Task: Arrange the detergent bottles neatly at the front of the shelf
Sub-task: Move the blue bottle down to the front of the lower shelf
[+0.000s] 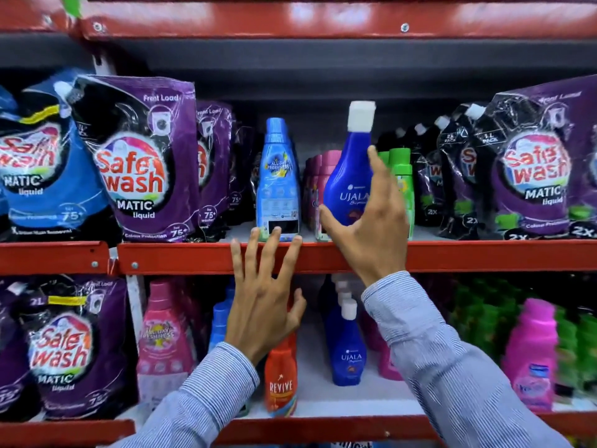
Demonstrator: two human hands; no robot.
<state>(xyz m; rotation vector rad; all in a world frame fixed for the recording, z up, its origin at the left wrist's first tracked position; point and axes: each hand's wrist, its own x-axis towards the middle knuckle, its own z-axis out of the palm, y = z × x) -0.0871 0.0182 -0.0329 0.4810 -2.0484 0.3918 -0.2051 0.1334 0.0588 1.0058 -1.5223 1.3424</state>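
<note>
On the middle shelf (181, 257) a light blue bottle (277, 176) stands upright at the front edge. My left hand (265, 302) is open with spread fingers, its fingertips at that bottle's base over the red shelf lip. To the right, a dark blue Ujala bottle (347, 185) with a white cap leans slightly. My right hand (371, 227) wraps its lower body, thumb on the left and fingers on the right. Its base is hidden behind the hand. Pink bottles (318, 169) and green bottles (402, 176) stand behind it.
Purple Safewash pouches (139, 163) crowd the shelf's left side, and more pouches (533, 176) fill the right. The lower shelf holds a red Revive bottle (280, 379), another Ujala bottle (347, 350), pink bottles (529, 350) and pouches. A red shelf sits overhead.
</note>
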